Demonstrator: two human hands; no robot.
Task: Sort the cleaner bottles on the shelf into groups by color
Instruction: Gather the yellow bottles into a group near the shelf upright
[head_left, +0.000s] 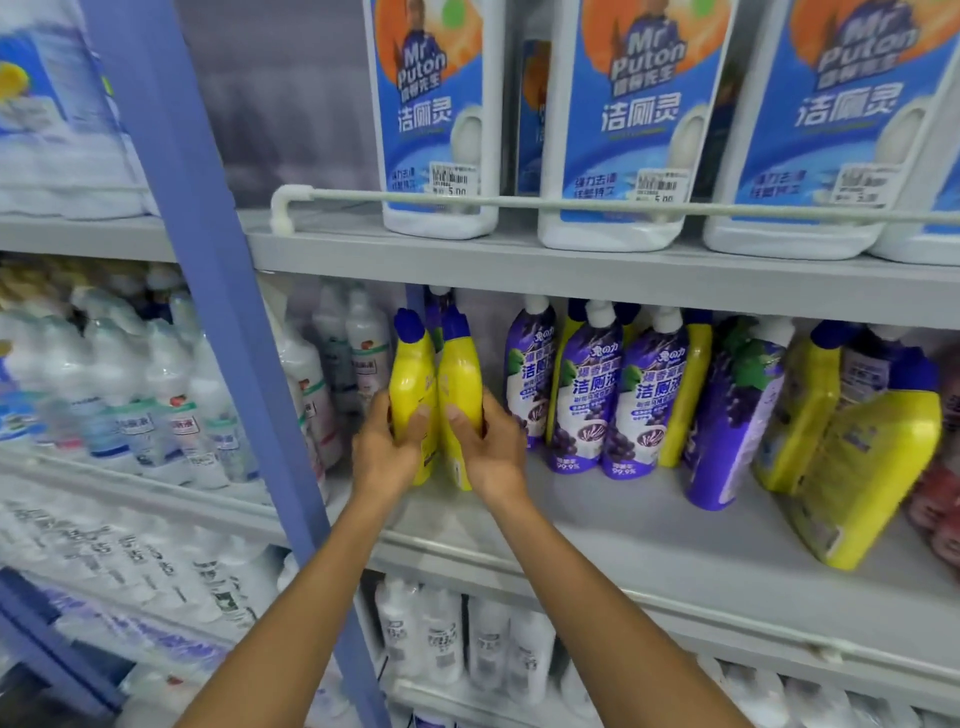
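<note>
Yellow bottles gathering at shelf's left end
Left hand (382, 447) and right hand (485, 447) each clasp a yellow bottle (413, 384); purple bottles (587, 395) and yellow stay mixed rightward.

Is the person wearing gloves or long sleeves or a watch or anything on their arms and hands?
No. The left hand and the right hand are both bare, with no gloves. No rings, watch or bracelet show on either one. Both forearms are uncovered all the way down to the bottom edge of the picture, so no sleeve is in view. The fingernails look short and plain.
</note>
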